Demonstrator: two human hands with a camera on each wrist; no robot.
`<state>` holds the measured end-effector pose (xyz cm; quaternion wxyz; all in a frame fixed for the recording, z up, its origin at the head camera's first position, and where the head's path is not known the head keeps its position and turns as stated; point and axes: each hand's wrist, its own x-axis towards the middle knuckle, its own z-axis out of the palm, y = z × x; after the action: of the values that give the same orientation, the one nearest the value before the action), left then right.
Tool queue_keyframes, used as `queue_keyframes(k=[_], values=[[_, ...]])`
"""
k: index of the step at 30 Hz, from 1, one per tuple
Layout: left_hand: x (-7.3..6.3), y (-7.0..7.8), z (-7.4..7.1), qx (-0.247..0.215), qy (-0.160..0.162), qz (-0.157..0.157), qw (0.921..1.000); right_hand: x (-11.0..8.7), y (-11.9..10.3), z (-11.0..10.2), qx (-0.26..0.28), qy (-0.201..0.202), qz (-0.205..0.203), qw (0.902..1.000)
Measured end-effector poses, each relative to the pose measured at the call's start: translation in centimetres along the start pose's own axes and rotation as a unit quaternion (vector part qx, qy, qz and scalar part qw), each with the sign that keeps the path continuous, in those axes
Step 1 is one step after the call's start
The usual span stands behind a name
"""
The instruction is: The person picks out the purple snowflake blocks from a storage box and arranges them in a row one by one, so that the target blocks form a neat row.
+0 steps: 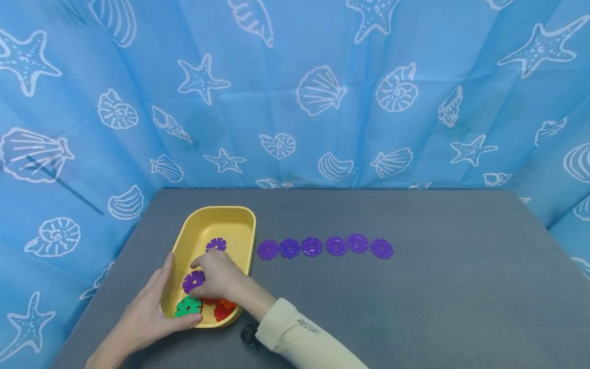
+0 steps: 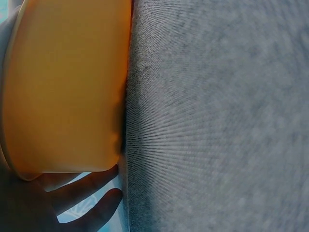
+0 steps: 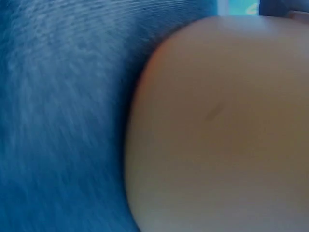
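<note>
A yellow plastic tray (image 1: 252, 225) stands at the left of the table. My left hand (image 1: 145, 312) grips its near left corner, thumb over the near rim and fingers along the outside of the wall, as the left wrist view also shows. Inside the tray, my right hand (image 1: 220, 274) pinches a purple notched interlocking disc (image 1: 192, 281), the thumb overlapping its lower edge. A green disc (image 1: 188, 306) lies just below it, with red discs (image 1: 224, 310) in the near right corner. Another purple disc (image 1: 216, 244) is farther back, partly behind the right hand.
Right of the tray, several purple discs (image 1: 311, 247) lie in a slightly uneven row on the grey table (image 1: 415, 307). A blue curtain (image 1: 295, 128) with white sea-shell prints hangs behind and beside the table. A black object (image 1: 249, 333) shows at the right wrist.
</note>
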<state>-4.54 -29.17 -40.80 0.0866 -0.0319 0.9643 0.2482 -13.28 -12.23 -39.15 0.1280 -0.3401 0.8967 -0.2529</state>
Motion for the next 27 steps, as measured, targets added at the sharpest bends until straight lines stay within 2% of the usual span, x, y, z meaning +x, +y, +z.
queue_keyframes(k=[7,15,27], values=[[-0.1,-0.1,0.1,-0.002,0.011,0.014,0.9998,0.4,-0.3,1.3,-0.035,0.009,0.041,0.9985],[-0.1,-0.1,0.0,0.001,0.007,0.007,1.0,1.0,0.0,1.5,-0.012,0.01,0.031,0.9994],[0.0,-0.1,0.0,0.002,0.008,0.008,0.9999,1.2,-0.1,1.6,-0.053,-0.005,0.049,0.9974]])
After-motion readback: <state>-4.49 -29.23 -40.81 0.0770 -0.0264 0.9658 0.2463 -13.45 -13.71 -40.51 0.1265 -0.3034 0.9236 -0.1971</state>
